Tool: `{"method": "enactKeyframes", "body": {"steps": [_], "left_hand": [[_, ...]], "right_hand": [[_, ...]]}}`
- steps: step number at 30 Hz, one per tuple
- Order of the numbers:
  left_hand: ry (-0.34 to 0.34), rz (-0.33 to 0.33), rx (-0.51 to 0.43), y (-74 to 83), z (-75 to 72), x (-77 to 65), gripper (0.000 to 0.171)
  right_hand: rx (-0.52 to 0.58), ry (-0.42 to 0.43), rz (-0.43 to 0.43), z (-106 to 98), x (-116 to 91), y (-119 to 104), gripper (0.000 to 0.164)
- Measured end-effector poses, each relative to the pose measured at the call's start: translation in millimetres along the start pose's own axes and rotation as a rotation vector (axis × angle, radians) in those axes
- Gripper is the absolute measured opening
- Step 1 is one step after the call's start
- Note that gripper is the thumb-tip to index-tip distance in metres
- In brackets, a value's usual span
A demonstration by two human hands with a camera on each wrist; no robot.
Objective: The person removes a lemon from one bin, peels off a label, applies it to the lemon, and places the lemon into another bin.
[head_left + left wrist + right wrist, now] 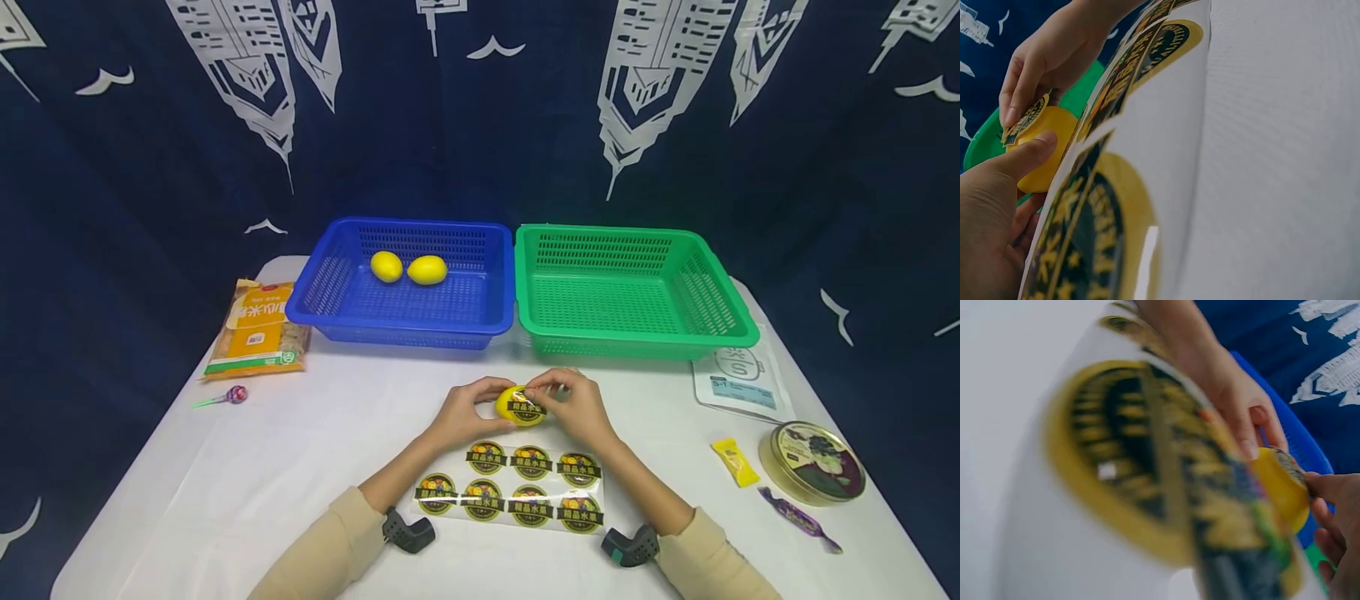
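My left hand (467, 414) grips a yellow lemon (504, 407) between thumb and fingers, above the white table. A round black-and-gold sticker (527, 407) lies over the lemon's upper side. Its edge is pinched by my right hand (576, 407). In the left wrist view the sticker (1030, 120) stands partly away from the lemon (1054, 156); how much of it touches cannot be made out. Closer to me lies a clear sticker sheet (507, 481) with several more such round stickers. In the right wrist view, the sheet's blurred sticker covers much of the picture.
Two lemons (427, 270) lie in a blue basket (401, 332); a green basket (637, 340) stands beside it. At left are a food packet (258, 329) and lollipop (237, 394). At right: a white pouch (742, 387), round tin (813, 462), yellow sweet (736, 462) and purple sweet (799, 518).
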State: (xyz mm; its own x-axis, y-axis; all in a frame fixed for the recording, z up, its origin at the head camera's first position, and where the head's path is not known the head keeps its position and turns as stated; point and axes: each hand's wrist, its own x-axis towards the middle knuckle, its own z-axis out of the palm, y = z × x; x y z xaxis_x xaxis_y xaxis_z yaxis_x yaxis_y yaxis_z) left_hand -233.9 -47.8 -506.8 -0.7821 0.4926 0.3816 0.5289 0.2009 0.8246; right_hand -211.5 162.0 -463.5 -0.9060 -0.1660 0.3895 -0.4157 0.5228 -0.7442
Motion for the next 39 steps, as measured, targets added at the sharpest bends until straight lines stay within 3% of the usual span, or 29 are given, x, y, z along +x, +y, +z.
{"method": "enactKeyframes", "body": {"steps": [6,11,17,23,32,39], "left_hand": [[-0.001,0.008,-0.002,0.1,-0.4,0.0,0.056],[-0.009,-0.004,-0.013,-0.5,-0.5,-0.4,0.056],[-0.003,-0.019,-0.035,1.0,-2.2,-0.3,0.056],[-0.010,-0.024,-0.044,0.4,-1.1,-0.1,0.055],[-0.014,-0.031,-0.049,0.6,-1.4,1.1,0.054],[-0.071,-0.077,-0.086,3.5,-4.8,2.1,0.049]], "right_hand": [[-0.107,0.135,-0.213,6.7,-5.6,6.4,0.019],[-0.012,0.098,-0.310,3.5,-12.3,13.2,0.034],[0.023,-0.028,-0.311,4.5,-14.5,20.5,0.044],[0.016,-0.023,-0.317,4.9,-14.6,20.2,0.043],[0.064,-0.062,-0.370,-5.5,-13.8,-7.8,0.039],[0.122,-0.087,-0.415,-4.5,-13.1,-3.0,0.043]]}}
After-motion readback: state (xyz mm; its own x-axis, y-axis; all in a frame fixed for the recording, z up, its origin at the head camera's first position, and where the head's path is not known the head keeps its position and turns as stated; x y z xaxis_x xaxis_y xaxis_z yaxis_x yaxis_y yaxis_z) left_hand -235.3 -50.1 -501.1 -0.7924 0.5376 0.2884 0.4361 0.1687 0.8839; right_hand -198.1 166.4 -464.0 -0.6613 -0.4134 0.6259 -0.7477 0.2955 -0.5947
